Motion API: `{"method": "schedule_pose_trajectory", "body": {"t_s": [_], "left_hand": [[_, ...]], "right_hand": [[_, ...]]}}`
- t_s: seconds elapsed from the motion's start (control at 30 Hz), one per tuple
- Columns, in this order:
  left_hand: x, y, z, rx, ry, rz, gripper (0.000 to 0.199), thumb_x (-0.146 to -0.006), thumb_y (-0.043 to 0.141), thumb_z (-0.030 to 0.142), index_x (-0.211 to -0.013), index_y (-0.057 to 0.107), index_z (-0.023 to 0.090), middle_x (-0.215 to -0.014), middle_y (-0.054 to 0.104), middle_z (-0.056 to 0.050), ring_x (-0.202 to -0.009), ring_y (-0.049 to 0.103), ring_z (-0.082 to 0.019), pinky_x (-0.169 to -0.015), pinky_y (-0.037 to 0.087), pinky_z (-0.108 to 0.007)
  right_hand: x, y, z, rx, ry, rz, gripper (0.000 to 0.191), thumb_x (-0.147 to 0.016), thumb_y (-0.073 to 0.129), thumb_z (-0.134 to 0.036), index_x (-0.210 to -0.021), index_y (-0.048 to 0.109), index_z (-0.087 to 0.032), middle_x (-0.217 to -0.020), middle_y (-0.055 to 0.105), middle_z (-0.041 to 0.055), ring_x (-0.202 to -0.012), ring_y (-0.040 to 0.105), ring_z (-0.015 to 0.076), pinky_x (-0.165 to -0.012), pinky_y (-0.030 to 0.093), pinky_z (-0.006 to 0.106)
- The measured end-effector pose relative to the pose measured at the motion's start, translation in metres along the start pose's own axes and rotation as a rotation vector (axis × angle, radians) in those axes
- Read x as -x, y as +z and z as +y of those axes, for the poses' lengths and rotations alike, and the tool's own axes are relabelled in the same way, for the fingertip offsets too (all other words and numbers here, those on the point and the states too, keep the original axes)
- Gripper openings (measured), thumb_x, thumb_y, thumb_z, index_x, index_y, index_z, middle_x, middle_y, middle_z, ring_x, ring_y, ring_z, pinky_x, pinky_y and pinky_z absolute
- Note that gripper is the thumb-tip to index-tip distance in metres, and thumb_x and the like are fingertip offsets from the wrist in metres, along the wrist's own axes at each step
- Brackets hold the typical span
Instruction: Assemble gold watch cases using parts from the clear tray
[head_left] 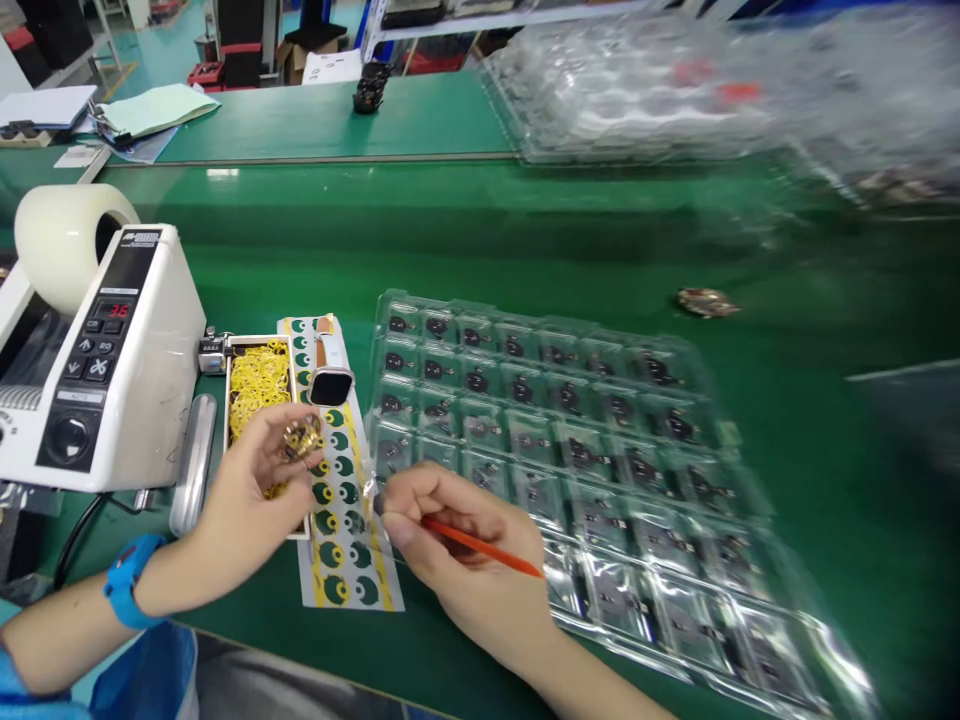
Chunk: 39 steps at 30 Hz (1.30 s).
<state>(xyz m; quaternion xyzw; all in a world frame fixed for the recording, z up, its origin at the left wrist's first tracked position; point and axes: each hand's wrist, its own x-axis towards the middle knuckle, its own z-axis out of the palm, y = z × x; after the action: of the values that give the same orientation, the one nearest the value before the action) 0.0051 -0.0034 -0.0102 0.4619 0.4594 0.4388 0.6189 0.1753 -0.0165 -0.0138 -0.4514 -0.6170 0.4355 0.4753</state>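
Observation:
My left hand (pixel 255 490) pinches a small round gold-coloured metal part (pixel 302 438) between thumb and fingers, above a sheet of stickers (pixel 352 592). The sheet carries rows of green and yellow ring shapes. Beneath that hand lies a shallow box (pixel 298 528) filled with yellow rings (pixel 259 378). My right hand (pixel 469 560) is closed round a thin orange tool (pixel 487 548), whose kind I cannot make out. A small clear, blurred piece (pixel 370 488) shows at its fingertips. Under and beside this hand spreads a clear compartment tray (pixel 480 308) with many small dark parts.
A white tape dispenser (pixel 146 350) with a red display stands at left. A watch-like item (pixel 330 385) lies on the sheet's upper part. One loose metal part (pixel 706 302) sits right of the tray. Stacked clear trays (pixel 637 100) occupy the back right; papers (pixel 161 108) lie back left.

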Motion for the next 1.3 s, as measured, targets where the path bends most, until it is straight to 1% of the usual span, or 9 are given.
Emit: {"method": "schedule_pose_trajectory", "body": {"t_s": [0.07, 0.13, 0.27, 0.4, 0.6, 0.83, 0.97, 1.1, 1.3], "left_hand": [[-0.002, 0.000, 0.006, 0.002, 0.070, 0.054, 0.044, -0.075, 0.054, -0.001, -0.111, 0.056, 0.024, -0.124, 0.061, -0.003, -0.127, 0.054, -0.019, -0.106, 0.050, -0.033], [0.000, 0.000, 0.008, -0.024, 0.097, 0.027, 0.044, -0.076, 0.054, 0.000, -0.113, 0.056, 0.024, -0.126, 0.060, -0.003, -0.126, 0.056, -0.019, -0.104, 0.051, -0.032], [0.009, 0.002, 0.001, -0.111, 0.025, -0.176, 0.049, -0.081, 0.050, 0.001, -0.123, 0.055, 0.026, -0.128, 0.061, -0.005, -0.115, 0.064, -0.018, -0.101, 0.053, -0.032], [0.012, 0.000, -0.003, -0.150, 0.020, -0.292, 0.051, -0.085, 0.048, 0.002, -0.129, 0.052, 0.027, -0.124, 0.064, -0.005, -0.113, 0.064, -0.018, -0.100, 0.052, -0.032], [0.011, -0.003, -0.002, -0.301, 0.043, -0.207, 0.041, -0.092, 0.045, 0.012, -0.131, 0.053, 0.026, -0.117, 0.067, -0.007, -0.127, 0.055, -0.025, -0.105, 0.047, -0.039], [0.011, 0.000, 0.008, -0.467, 0.183, -0.238, 0.042, -0.092, 0.041, 0.010, -0.132, 0.053, 0.019, -0.135, 0.060, -0.011, -0.125, 0.057, -0.024, -0.105, 0.046, -0.035], [0.010, -0.002, 0.001, -0.386, 0.070, -0.217, 0.043, -0.094, 0.041, 0.012, -0.134, 0.049, 0.022, -0.112, 0.068, -0.008, -0.117, 0.060, -0.024, -0.096, 0.052, -0.037], [0.007, -0.002, -0.004, -0.249, 0.017, -0.194, 0.042, -0.093, 0.040, 0.009, -0.131, 0.050, 0.023, -0.113, 0.065, -0.008, -0.124, 0.054, -0.027, -0.100, 0.049, -0.042], [0.007, -0.002, -0.003, -0.279, 0.028, -0.211, 0.045, -0.090, 0.042, 0.006, -0.129, 0.053, 0.025, -0.116, 0.063, -0.006, -0.128, 0.051, -0.026, -0.106, 0.045, -0.044]], "right_hand": [[0.003, 0.003, 0.001, 0.053, -0.024, -0.012, 0.014, -0.085, 0.057, -0.021, -0.071, 0.055, -0.020, -0.050, 0.044, -0.0065, -0.038, 0.041, 0.0068, -0.035, 0.033, 0.017], [0.005, 0.006, 0.003, 0.160, -0.103, 0.032, 0.007, -0.086, 0.058, -0.018, -0.080, 0.059, -0.020, -0.052, 0.043, -0.0073, -0.040, 0.040, 0.0067, -0.037, 0.034, 0.017], [0.003, 0.007, 0.006, 0.341, -0.218, 0.144, 0.009, -0.086, 0.062, -0.016, -0.094, 0.062, -0.021, -0.057, 0.045, -0.0069, -0.043, 0.041, 0.0075, -0.038, 0.032, 0.020], [0.000, 0.006, 0.007, 0.342, -0.262, 0.112, 0.010, -0.088, 0.058, -0.011, -0.083, 0.062, -0.020, -0.059, 0.050, -0.0045, -0.047, 0.046, 0.0088, -0.040, 0.034, 0.020], [0.002, 0.007, 0.006, 0.292, -0.320, 0.016, 0.014, -0.088, 0.058, -0.007, -0.080, 0.058, -0.019, -0.061, 0.053, -0.0043, -0.045, 0.042, 0.0068, -0.040, 0.032, 0.020], [0.004, 0.010, 0.007, 0.323, -0.320, 0.063, 0.013, -0.090, 0.057, -0.008, -0.084, 0.058, -0.019, -0.063, 0.053, -0.0039, -0.047, 0.043, 0.0075, -0.042, 0.034, 0.020], [0.005, 0.009, 0.012, 0.459, -0.461, 0.058, 0.013, -0.090, 0.057, -0.006, -0.093, 0.058, -0.018, -0.068, 0.061, -0.0002, -0.050, 0.052, 0.0091, -0.045, 0.040, 0.021], [0.005, 0.010, 0.016, 0.603, -0.617, 0.035, 0.014, -0.090, 0.055, -0.005, -0.097, 0.057, -0.016, -0.069, 0.066, 0.0037, -0.056, 0.059, 0.0127, -0.051, 0.045, 0.023], [0.005, 0.011, 0.013, 0.504, -0.507, 0.036, 0.013, -0.089, 0.057, -0.005, -0.092, 0.057, -0.017, -0.068, 0.064, 0.0029, -0.055, 0.057, 0.0105, -0.049, 0.044, 0.020]]}}
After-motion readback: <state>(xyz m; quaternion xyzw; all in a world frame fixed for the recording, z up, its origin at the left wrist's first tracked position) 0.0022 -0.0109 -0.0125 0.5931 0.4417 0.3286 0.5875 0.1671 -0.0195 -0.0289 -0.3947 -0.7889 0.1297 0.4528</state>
